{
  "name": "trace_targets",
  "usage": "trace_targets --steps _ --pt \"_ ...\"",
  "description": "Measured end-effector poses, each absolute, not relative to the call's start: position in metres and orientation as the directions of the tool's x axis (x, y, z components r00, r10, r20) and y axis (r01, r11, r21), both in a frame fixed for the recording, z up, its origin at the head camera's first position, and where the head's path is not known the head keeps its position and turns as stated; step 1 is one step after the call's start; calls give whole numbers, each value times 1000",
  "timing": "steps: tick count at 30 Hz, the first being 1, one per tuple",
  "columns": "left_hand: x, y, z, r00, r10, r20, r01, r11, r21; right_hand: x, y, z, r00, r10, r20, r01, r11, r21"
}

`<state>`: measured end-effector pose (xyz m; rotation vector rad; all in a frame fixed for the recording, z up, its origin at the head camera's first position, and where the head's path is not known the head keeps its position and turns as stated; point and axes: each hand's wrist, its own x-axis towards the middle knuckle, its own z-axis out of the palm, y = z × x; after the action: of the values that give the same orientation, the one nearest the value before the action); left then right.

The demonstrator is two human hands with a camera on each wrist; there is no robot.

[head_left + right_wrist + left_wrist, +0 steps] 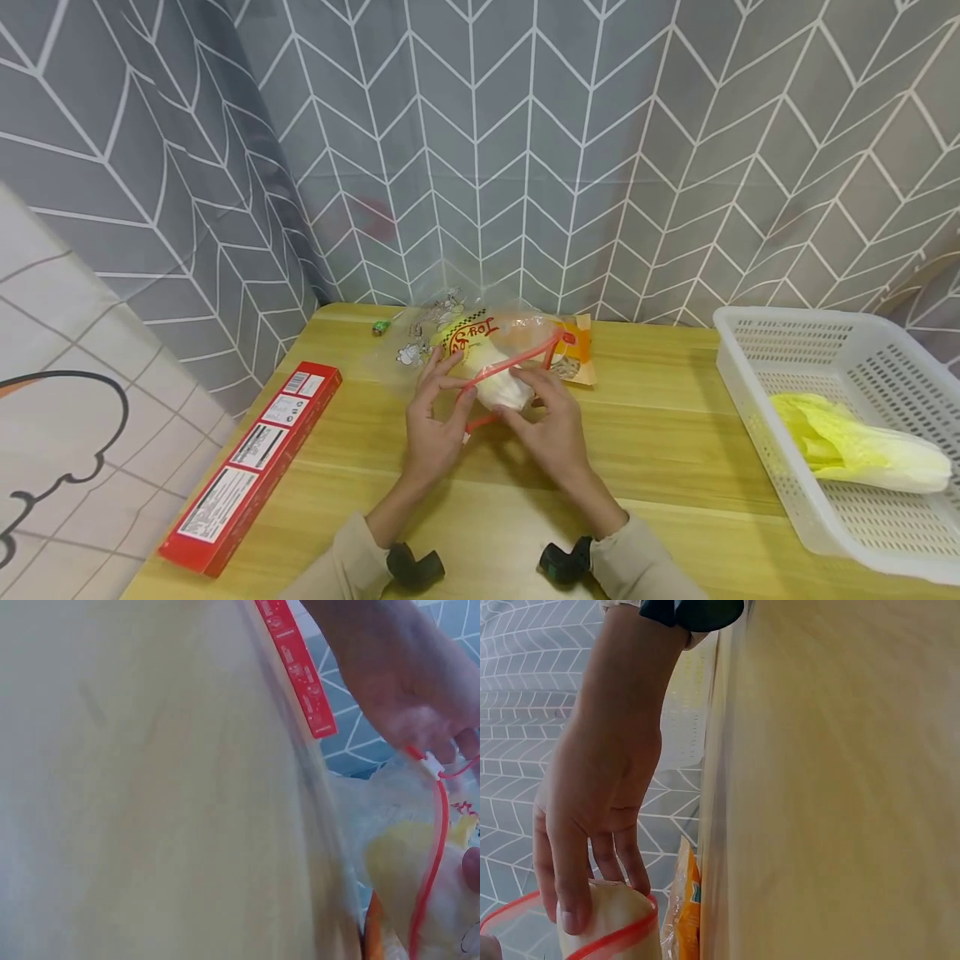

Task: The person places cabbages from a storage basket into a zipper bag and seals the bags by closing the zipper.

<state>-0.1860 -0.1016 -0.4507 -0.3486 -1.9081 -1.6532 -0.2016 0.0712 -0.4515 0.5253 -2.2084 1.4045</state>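
Note:
A clear printed zip bag [411, 353] with a red zip edge lies at the middle of the table, its mouth facing me. Inside it, leafy end first, is a napa cabbage [504, 390]; the white base sits at the mouth. My left hand [435, 421] pinches the bag's red edge at its left side, and a white slider [432, 766] shows by those fingers in the right wrist view. My right hand [553, 421] grips the cabbage's base, with fingers over it in the left wrist view. The bag's film partly veils the cabbage's leaves.
An orange snack packet [582, 354] lies behind the bag's right side. A small green wrapped item [381, 327] is at the back left. Along the left edge lies a long red box [255, 467]. At right, a white plastic basket [750, 392] holds another napa cabbage [877, 454].

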Motion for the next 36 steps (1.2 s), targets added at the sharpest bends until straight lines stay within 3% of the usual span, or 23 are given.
trace_targets --steps 4,8,13,25,36 --pt "-185 -102 -451 -810 -184 556 527 186 829 -200 69 -447 -866 -12 500 -476 327 -817" --pt "-185 -103 -453 -823 -186 536 510 170 843 -197 58 -446 -939 53 340 -327 171 -929" --pt "-186 -103 -454 -818 -189 544 519 168 838 -194 37 -453 -973 80 219 -213 76 -974" --pt "-187 -103 -455 -825 -189 533 508 164 845 -192 30 -471 -937 -27 349 -350 68 -934" --pt "-187 -103 -451 -820 -179 543 517 174 838 -196 13 -469 -929 86 360 -359 34 -933"
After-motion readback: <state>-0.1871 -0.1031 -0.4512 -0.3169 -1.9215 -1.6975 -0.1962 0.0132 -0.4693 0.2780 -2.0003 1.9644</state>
